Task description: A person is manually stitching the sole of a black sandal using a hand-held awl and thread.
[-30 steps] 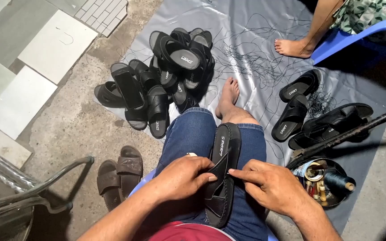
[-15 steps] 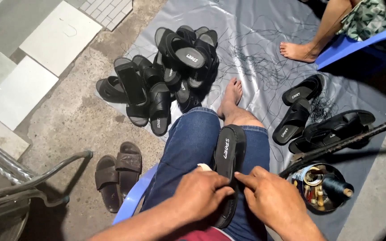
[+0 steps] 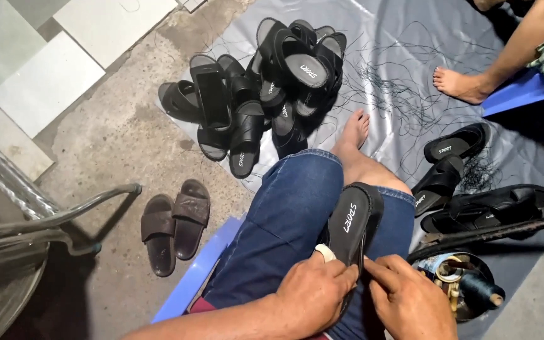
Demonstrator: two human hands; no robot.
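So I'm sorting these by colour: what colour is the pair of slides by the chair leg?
Brown, both slides, clearest in the head view.

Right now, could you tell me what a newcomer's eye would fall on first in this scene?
Probably the black sandal lying on the person's lap at bottom centre, with the left hand and right hand gripping its near end. Next comes the pile of black sandals heaped on the grey sheet at top centre, with loose dark thread scattered to its right. A brown pair of slippers sits alone on the concrete at left.
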